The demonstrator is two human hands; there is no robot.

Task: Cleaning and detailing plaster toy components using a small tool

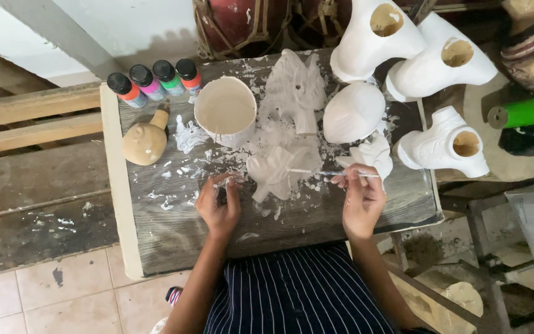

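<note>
The right hand (363, 199) holds a thin paintbrush (332, 174), fingers pinched together on the handle near its right end. The brush lies almost level, its long axis running left to right, with the tip resting on or just above the small white carved figure (274, 173) that lies on the paint-spattered wooden board (292, 216). That figure sits between the two hands, left of the right-hand fingers and right of the left hand (219, 204). The left hand rests on the board just beside the figure's left edge, fingers curled together; whether they grip a small white scrap or merely touch the board cannot be told from this view. The left hand appears the nearer of the two to the figure's body, while the right reaches it only through the brush. Behind the figure stand a white-coated cup (225, 110), a larger white carving (295, 89), and a rounded white piece (353, 112). Four small paint bottles (154, 80) line the board's far left corner, beside an unpainted tan figure (146, 141).
</note>
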